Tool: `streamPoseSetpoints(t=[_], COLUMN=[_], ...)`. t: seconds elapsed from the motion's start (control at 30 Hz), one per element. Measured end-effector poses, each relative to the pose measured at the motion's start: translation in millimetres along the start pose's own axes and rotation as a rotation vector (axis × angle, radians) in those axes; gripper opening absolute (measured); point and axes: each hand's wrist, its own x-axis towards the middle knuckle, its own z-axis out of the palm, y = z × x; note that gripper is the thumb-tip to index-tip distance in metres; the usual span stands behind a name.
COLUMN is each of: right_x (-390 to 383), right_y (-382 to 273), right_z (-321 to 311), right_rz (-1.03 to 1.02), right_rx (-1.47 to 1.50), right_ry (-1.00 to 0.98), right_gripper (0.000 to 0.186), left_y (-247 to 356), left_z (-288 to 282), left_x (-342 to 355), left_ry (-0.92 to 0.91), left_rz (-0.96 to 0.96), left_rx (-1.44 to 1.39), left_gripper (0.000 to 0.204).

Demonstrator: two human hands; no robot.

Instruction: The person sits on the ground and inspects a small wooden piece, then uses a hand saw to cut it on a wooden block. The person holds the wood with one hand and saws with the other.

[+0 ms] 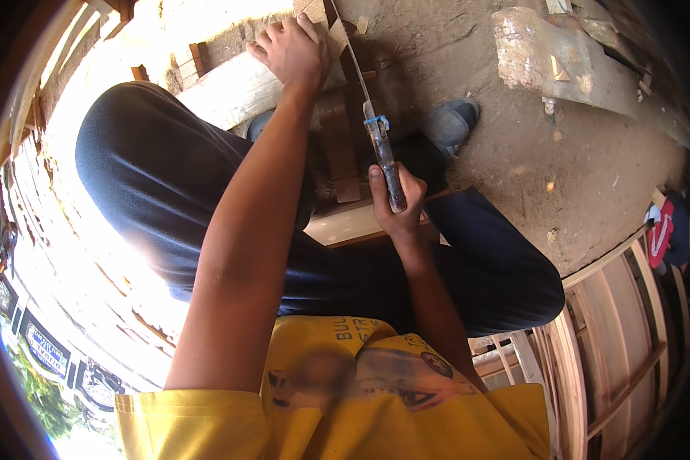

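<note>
My right hand (399,201) is wrapped round the dark handle of a handsaw (380,146), with a blue tie near the blade end. Its thin blade slants up and left to the top edge of the view, beside a piece of wood (336,38). My left hand (293,52) lies on this wood, left of the blade, fingers spread. Underneath is a thick pale timber (230,90). Where the blade's far end meets the wood is cut off by the frame.
My bent legs in dark trousers (199,165) flank the work. A shoe (451,126) rests on the dirt floor (514,169). A weathered log slab (567,57) lies at far right. Wooden frames (613,337) stand at lower right, near a red and dark cloth (661,234).
</note>
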Motion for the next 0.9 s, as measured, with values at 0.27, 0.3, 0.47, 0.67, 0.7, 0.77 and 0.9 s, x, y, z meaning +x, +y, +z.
streamPoseSetpoints(t=[0.27,0.3,0.47,0.67,0.7,0.77,0.9], right_x=[-1.4,-1.7,34.0,-2.6,-4.4,1.8,50.4], right_y=[0.3,2.3,-2.1,18.3,17.6,14.1,-7.0], right_z=[0.9,1.8,10.3,5.6,3.9,1.5,-4.8], right_rz=[-0.010,-0.028,-0.008,-0.153,-0.150,-0.122,0.114], right_rx=[0.007,0.003,0.009,-0.038,-0.042,-0.037,-0.013], right_ry=[0.006,0.015,-0.007,0.073,0.068,0.022,-0.118], right_gripper=[0.019,0.019,0.017,0.024,0.023,0.019,0.015], left_y=[-5.4,-4.6,-0.4,-2.6,-2.7,-3.2,2.4], left_z=[-2.4,-3.0,-7.3,-7.3,-8.2,-6.6,-12.7], left_x=[-5.4,-4.8,-4.1,-6.0,-6.6,-5.9,-3.3], left_ry=[0.011,0.009,0.016,0.012,0.001,0.009,-0.025], left_rz=[0.035,0.031,0.035,0.012,0.009,0.019,0.025], left_rx=[0.024,0.014,0.001,-0.038,-0.038,-0.045,-0.054], left_gripper=[0.043,0.043,0.043,0.038,0.037,0.036,0.036])
